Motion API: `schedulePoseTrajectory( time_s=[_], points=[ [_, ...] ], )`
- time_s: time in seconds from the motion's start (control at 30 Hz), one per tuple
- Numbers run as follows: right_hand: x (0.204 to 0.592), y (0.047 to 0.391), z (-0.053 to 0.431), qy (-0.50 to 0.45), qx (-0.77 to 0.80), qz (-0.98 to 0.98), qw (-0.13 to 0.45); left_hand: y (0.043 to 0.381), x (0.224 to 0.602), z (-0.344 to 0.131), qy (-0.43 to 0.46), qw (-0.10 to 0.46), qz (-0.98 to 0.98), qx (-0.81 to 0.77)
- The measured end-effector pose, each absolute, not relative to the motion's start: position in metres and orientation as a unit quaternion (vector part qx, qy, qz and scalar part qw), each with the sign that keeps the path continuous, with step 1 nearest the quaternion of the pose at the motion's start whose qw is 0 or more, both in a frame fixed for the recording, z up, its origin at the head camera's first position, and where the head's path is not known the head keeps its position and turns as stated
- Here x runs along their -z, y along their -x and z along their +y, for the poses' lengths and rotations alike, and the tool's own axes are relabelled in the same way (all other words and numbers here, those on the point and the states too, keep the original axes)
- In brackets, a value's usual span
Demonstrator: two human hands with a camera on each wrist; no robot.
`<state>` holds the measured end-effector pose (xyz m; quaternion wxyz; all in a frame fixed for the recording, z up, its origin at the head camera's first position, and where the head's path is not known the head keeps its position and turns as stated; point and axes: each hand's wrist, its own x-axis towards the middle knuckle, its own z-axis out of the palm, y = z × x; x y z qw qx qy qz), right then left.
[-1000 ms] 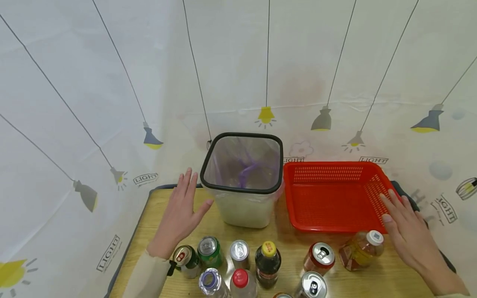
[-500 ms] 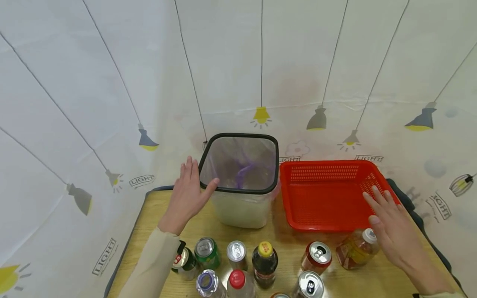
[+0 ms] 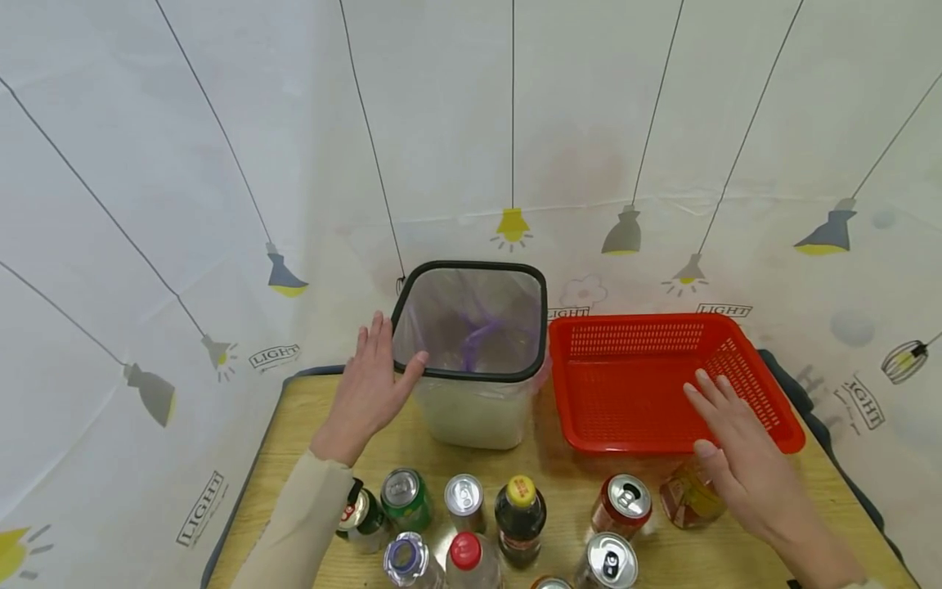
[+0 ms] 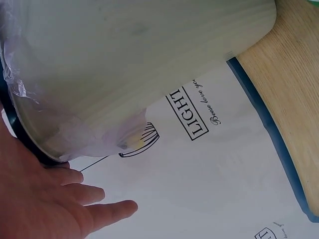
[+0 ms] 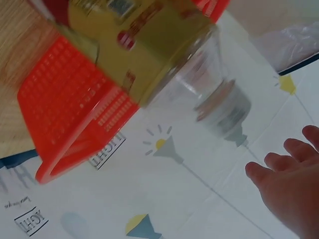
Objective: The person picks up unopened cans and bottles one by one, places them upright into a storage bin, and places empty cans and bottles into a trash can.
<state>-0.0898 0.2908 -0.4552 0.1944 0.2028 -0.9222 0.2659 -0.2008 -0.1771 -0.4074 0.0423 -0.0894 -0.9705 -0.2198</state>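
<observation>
My left hand (image 3: 364, 397) is beside the left side of a bin (image 3: 474, 413) with a black rim and a clear liner. Its fingers are straight, and the thumb lies near the front rim; whether it touches the rim I cannot tell. In the left wrist view, the fingers of this hand (image 4: 55, 201) extend just below the rim. My right hand (image 3: 758, 478) hovers with straight fingers over a yellow-labelled bottle (image 3: 688, 497), hiding its cap in the head view. In the right wrist view the bottle (image 5: 144, 42) shows its white cap, apart from the fingers.
A red plastic basket (image 3: 633, 393) stands right of the bin. Along the front are a green can (image 3: 406, 501), a silver can (image 3: 464, 501), a dark bottle with yellow cap (image 3: 520, 519), a red-capped bottle (image 3: 468, 560) and a red can (image 3: 621, 507), among others. Patterned cloth hangs behind.
The left hand has shifted towards the bin's rim. My right hand has moved left, from the basket's right side to over the yellow-labelled bottle. The bottles and cans stay in place.
</observation>
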Motion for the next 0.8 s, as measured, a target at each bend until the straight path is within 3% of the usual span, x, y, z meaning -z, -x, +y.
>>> schedulePoseTrajectory(
  time_s=[0.3,0.8],
  points=[
    [0.471,0.074,0.256,-0.213,-0.338,-0.902,0.164,0.201,0.408,-0.177,0.090,0.048,-0.970,0.220],
    [0.522,0.067,0.242,-0.099,-0.383,-0.918,0.028,0.200,0.407,-0.176,0.091,0.062,-0.973,0.204]
  ],
)
